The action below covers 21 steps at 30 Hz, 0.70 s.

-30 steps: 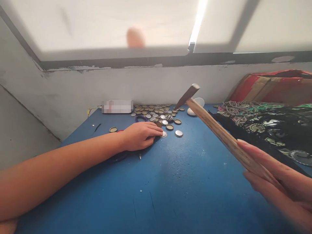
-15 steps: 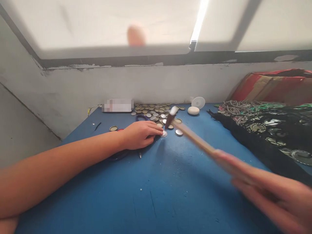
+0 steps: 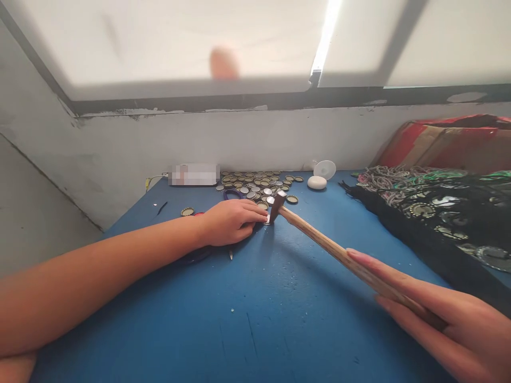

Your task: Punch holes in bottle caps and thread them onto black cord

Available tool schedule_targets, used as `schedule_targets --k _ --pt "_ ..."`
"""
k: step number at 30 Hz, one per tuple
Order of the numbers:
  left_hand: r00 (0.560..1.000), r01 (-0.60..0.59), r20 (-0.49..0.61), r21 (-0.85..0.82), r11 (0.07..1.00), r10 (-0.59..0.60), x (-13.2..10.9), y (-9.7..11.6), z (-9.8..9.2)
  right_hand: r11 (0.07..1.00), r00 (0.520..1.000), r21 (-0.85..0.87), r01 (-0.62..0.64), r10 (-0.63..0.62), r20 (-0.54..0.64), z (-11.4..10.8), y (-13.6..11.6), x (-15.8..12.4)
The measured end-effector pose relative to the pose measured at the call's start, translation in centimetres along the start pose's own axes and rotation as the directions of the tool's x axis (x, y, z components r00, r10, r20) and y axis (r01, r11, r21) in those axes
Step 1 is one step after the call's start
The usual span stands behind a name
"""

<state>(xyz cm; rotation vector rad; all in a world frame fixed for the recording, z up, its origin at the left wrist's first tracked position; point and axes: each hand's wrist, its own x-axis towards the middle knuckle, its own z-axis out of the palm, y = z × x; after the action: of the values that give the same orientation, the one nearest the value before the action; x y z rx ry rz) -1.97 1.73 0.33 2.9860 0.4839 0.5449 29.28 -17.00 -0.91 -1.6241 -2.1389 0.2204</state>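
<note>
On the blue tabletop point(image 3: 247, 340), my left hand point(image 3: 227, 222) lies with its fingertips closed on a silver bottle cap point(image 3: 266, 219). My right hand point(image 3: 447, 319) grips a hammer point(image 3: 317, 234) by its wooden handle, thumb along the top. The dark hammer head is down at the right edge of that cap, close by the left fingertips, and partly covers it. Behind the left hand is a dark blue loop handle point(image 3: 232, 193). A pointed metal tip point(image 3: 230, 255) pokes out below the same hand; what it belongs to is hidden.
Several loose bottle caps point(image 3: 251, 178) spread toward the wall. A white rounded object point(image 3: 316, 183) and a white disc point(image 3: 324, 169) sit behind. Black fabric with cords and caps point(image 3: 439, 213) lies right, before a red-brown cardboard box point(image 3: 443, 143). A pale blurred-out object point(image 3: 194, 174) stands back left.
The hammer head has come down and slightly left, from above the caps to the held cap. My left hand stays in place on the cap.
</note>
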Motion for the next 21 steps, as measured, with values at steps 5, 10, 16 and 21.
schedule_targets --k 5,10,16,21 --pt "1.0 0.024 0.006 -0.023 0.999 -0.024 0.1 0.2 -0.1 0.99 0.988 0.028 -0.135 0.133 0.073 0.4 0.7 -0.3" --pt "0.999 0.052 0.002 -0.013 0.999 -0.052 0.1 0.4 -0.2 0.952 0.96 0.128 -0.278 0.282 -0.007 0.2 1.0 -0.7" --pt "0.998 0.065 -0.019 0.013 0.998 -0.065 0.0 0.6 -0.3 0.945 0.953 0.152 -0.288 0.299 -0.055 0.0 1.0 0.0" --pt "1.0 0.021 0.003 0.023 1.0 -0.021 0.3 0.5 -0.5 0.946 0.964 0.206 -0.252 0.265 -0.036 -0.2 0.5 0.9"
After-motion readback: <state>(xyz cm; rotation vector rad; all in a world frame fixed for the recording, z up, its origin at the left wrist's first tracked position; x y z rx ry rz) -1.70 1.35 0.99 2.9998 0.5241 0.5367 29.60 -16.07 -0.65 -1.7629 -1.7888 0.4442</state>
